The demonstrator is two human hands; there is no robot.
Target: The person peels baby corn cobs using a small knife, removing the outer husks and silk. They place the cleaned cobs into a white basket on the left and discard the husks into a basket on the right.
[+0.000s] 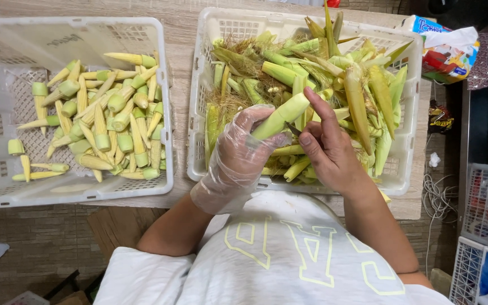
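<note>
Two white crates: left crate [162,113] beyond gloved left hand [241,149], heaped with peeled baby corn [108,121]; right crate [410,113] under both. Left clasping one husked ear [280,116]; right hand [329,149] pinching a small blade [293,130].

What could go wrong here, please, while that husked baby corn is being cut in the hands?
The small blade sits close to the gloved left hand gripping the corn ear; a slip might cut its fingers. The right hand is bare. Trimmings may drop outside the right basket.

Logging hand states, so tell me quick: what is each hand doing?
Left hand: gloved, closed around a husked corn ear.
Right hand: bare, fingers on that ear; small blade, apparently.
</note>
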